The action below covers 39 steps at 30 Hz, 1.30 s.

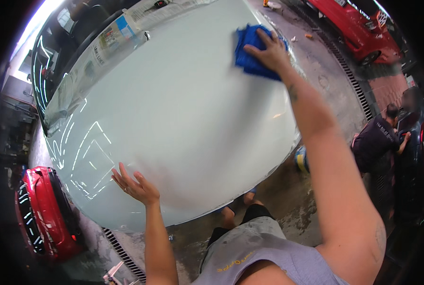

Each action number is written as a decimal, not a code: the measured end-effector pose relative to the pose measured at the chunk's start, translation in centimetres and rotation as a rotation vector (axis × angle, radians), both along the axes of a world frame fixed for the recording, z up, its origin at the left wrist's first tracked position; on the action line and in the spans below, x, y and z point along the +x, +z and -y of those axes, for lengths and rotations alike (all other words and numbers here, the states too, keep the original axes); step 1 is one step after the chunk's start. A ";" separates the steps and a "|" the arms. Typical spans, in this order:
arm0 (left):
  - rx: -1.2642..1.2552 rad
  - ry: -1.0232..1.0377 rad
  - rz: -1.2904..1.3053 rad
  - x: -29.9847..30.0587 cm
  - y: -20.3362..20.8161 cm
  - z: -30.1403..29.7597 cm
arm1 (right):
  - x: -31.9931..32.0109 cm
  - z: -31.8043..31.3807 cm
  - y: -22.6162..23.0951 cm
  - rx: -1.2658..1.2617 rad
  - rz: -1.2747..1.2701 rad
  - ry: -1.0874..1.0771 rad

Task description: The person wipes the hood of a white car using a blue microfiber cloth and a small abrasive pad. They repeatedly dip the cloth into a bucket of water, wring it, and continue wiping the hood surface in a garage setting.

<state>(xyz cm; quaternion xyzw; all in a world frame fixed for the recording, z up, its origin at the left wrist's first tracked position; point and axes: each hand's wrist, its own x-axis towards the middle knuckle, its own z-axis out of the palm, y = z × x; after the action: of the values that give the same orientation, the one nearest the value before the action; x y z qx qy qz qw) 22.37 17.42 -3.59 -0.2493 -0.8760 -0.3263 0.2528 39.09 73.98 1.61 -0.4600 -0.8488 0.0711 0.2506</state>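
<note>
A glossy, pale white-green car hood (174, 104) spreads out in front of me. At its far right edge my right hand (269, 50) presses a folded blue microfiber cloth (247, 57) onto the paint, thumb and fingers over the cloth. That arm is stretched out long. Near the hood's front left part my left hand (137, 186) is raised with its fingers apart, holding nothing. I cannot tell whether it touches the paint.
Masking paper (102, 52) and clear film line the hood's windshield end. A red car (48, 213) stands at the left, another red car (352, 26) at the far right. A person in dark clothing (375, 142) bends by a dark car on the right. A blue-and-yellow container (301, 159) stands beside the hood.
</note>
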 end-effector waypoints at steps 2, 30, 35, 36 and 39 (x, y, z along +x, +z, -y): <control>0.011 0.011 0.010 0.1 -0.4 1.7 | -0.4 -1.4 -2.4 0.101 -0.015 0.060; 0.395 -0.298 0.119 -10.6 2.5 35.2 | -51.9 69.8 6.6 0.240 0.330 0.952; 0.383 0.010 0.058 -13.5 1.9 43.3 | -43.4 80.2 0.9 0.167 0.268 1.276; 0.324 0.032 0.036 -13.7 1.5 45.7 | -40.2 78.8 0.0 0.159 0.246 1.316; 0.089 0.107 0.035 -12.2 1.2 52.9 | -30.1 67.7 0.1 0.061 0.191 1.079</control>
<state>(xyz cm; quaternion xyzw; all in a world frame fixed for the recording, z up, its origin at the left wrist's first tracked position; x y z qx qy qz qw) 10.19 -35.47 -2.41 -0.1850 -0.8771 -0.3551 0.2653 8.94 6.24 1.75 0.0438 -0.9849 0.1229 0.1135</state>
